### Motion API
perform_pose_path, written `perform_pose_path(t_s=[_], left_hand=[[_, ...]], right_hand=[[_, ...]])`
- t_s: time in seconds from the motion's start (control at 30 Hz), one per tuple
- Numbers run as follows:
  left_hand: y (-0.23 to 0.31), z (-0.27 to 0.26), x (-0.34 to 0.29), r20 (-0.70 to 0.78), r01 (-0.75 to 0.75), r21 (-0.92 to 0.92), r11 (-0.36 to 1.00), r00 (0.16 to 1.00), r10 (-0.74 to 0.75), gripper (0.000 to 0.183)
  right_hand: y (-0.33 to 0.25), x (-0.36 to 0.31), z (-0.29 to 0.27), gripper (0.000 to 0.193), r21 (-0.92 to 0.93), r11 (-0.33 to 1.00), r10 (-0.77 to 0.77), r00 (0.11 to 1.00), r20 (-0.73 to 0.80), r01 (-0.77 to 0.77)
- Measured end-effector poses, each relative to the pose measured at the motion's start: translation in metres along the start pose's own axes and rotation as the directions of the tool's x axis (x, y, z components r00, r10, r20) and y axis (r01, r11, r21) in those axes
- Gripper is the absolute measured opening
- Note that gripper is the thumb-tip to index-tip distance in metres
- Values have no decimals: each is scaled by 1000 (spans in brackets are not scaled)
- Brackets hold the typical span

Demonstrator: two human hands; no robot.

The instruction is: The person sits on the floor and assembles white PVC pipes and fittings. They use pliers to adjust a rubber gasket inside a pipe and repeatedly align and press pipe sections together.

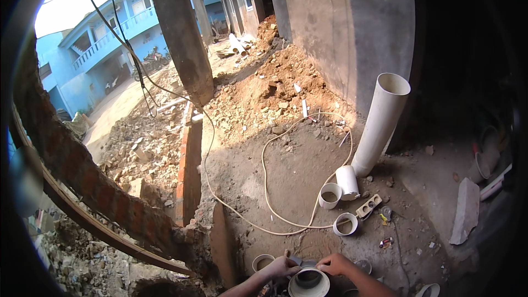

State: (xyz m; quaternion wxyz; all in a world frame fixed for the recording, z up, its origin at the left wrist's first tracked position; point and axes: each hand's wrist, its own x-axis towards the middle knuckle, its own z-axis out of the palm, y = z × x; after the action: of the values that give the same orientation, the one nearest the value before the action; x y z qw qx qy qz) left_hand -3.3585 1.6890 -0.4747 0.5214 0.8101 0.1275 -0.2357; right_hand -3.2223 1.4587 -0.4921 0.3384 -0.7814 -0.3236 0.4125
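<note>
Low in the head view, a short pale plastic pipe fitting (309, 289) stands with its round, grey-lined mouth facing up. My left hand (282, 268) is curled at the left of its rim, the fingers bent together. On the opposite side, my right hand (334, 265) has its fingertips closed on the rim. A small grey piece (296, 260) shows just beyond the left fingers, too small to name. Beside my left wrist is an open pipe ring (263, 257). Another round rim (363, 264) lies partly behind my right forearm.
A tall white pipe (379, 126) leans right, near short pipe pieces (346, 181) and a power strip (369, 205). A pale cable (266, 170) loops over the dirt floor. Rubble (291, 82) is heaped ahead. A broken brick wall (99, 187) edges the left.
</note>
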Motion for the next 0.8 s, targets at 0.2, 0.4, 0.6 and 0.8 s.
perform_pose_path(t_s=[0.2,0.4,0.6,0.8], left_hand=[[17,-7,1,14,2,157,988,1000,-4,34],[17,-6,2,-69,-34,188,982,996,48,35],[-9,7,-13,-58,44,-300,953,996,-64,21],[-17,18,-21,-134,39,-387,921,986,-98,17]], right_hand=[[6,5,5,26,-39,993,-115,992,-45,113],[-3,4,4,26,-47,997,-64,995,-82,60],[10,-17,10,20,109,988,-86,973,-212,111],[6,-25,11,20,185,982,6,982,-186,29]])
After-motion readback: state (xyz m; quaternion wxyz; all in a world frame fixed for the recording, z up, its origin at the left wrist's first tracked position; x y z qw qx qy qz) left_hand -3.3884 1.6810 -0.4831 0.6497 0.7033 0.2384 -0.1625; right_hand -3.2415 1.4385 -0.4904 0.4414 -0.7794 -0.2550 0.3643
